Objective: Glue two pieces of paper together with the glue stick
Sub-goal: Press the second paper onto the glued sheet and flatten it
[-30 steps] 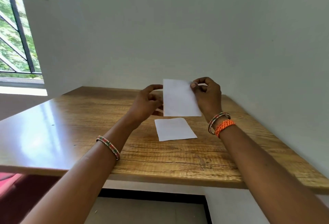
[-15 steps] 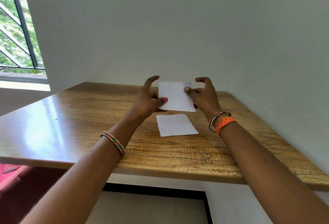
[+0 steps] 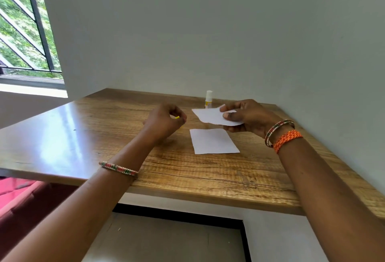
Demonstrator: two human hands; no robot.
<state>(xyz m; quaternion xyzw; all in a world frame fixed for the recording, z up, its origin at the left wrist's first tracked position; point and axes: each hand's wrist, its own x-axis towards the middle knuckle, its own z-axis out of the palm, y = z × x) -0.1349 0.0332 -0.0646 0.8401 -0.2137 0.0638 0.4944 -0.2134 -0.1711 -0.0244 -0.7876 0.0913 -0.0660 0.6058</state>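
One white paper (image 3: pixel 214 141) lies flat on the wooden table (image 3: pixel 104 136). A second white paper (image 3: pixel 208 115) is held nearly level just above it, pinched at its right side by my right hand (image 3: pixel 245 118), thumb on top. My left hand (image 3: pixel 164 122) hovers left of both papers with its fingers curled; a small yellow thing (image 3: pixel 177 117) shows between the fingertips, and I cannot tell what it is. The glue stick (image 3: pixel 208 99), white with a yellow label, stands upright on the table behind the held paper, untouched.
Walls close off the table at the back and right (image 3: pixel 312 74). A barred window (image 3: pixel 27 32) is at the far left. The table's front edge runs under my forearms, with a red surface (image 3: pixel 16 195) below at left.
My left hand let go of the raised paper and drew back to the left with fingers curled. My right hand tipped the paper from upright to nearly flat. The glue stick is now visible.
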